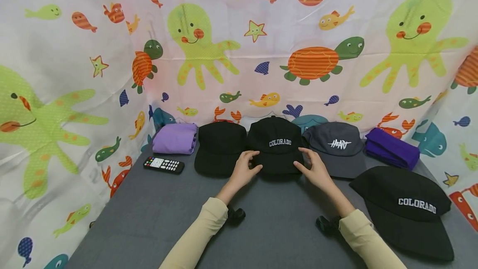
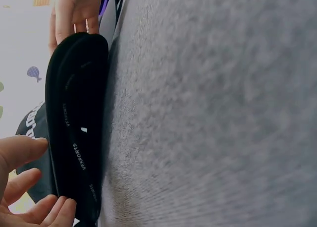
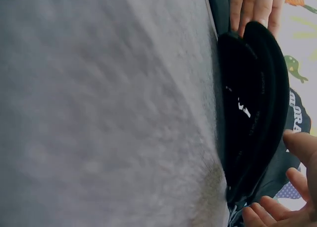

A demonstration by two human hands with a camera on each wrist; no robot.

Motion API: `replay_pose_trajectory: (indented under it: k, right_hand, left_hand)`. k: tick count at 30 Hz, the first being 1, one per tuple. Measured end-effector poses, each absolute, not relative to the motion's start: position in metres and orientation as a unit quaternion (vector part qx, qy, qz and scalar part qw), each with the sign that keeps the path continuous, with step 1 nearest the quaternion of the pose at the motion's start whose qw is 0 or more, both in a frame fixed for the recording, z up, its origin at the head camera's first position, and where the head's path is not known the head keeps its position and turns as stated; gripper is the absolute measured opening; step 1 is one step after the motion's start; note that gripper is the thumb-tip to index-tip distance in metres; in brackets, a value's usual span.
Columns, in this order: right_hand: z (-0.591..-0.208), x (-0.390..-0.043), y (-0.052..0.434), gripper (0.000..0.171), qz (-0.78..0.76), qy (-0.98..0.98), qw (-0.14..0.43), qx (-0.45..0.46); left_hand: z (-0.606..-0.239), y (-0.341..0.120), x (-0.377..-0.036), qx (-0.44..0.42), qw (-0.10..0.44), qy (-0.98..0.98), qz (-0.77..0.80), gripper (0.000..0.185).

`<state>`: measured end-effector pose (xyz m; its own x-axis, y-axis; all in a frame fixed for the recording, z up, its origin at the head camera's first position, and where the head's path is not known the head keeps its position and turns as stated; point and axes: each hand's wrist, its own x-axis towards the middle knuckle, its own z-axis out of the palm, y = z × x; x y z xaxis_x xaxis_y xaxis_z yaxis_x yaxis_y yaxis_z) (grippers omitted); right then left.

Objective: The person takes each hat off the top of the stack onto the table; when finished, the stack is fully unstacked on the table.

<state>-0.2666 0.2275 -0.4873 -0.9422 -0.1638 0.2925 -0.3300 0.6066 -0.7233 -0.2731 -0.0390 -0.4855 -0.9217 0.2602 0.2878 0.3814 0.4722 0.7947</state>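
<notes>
Closest to you, your two cream sleeves reach forward over the grey tabletop (image 1: 157, 219), and a black cap lettered COLORADO (image 1: 405, 209) lies near your right forearm at the right edge. Your left hand (image 1: 244, 169) and right hand (image 1: 315, 171) flank the brim of the middle COLORADO cap (image 1: 276, 144), one on each side. Your left fingers curl around the brim's left edge and your right fingers rest against its right edge, lightly bent, so both hands hold the cap by its brim. The wrist views show the brim (image 2: 79, 123) edge-on, just above the grey surface, with your fingertips (image 3: 270, 214) right at its rim. To its left sits a plain black cap (image 1: 220, 146), touching it, and to its right a grey cap with white lettering (image 1: 336, 146). A black remote control (image 1: 164, 164) lies left of the plain cap. Further back, folded lilac cloth (image 1: 175, 138) sits at the left and folded purple cloth (image 1: 392, 148) at the right, before a sea-creature curtain (image 1: 239, 45).
</notes>
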Motion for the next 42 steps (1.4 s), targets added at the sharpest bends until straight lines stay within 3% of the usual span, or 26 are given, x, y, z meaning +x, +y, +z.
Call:
replay_pose_trajectory:
  k: [19,42]
  right_hand:
    - [-0.491,-0.284,0.226,0.068,0.470,-0.876,0.044,0.096]
    - [-0.486,-0.273,0.224,0.076,0.493,-0.865,0.059,0.077]
  left_hand:
    - [-0.484,-0.029,-0.285,-0.127,0.042,-0.857,-0.498,0.053]
    - [-0.478,-0.030,-0.275,-0.130,0.040,-0.855,-0.501,0.057]
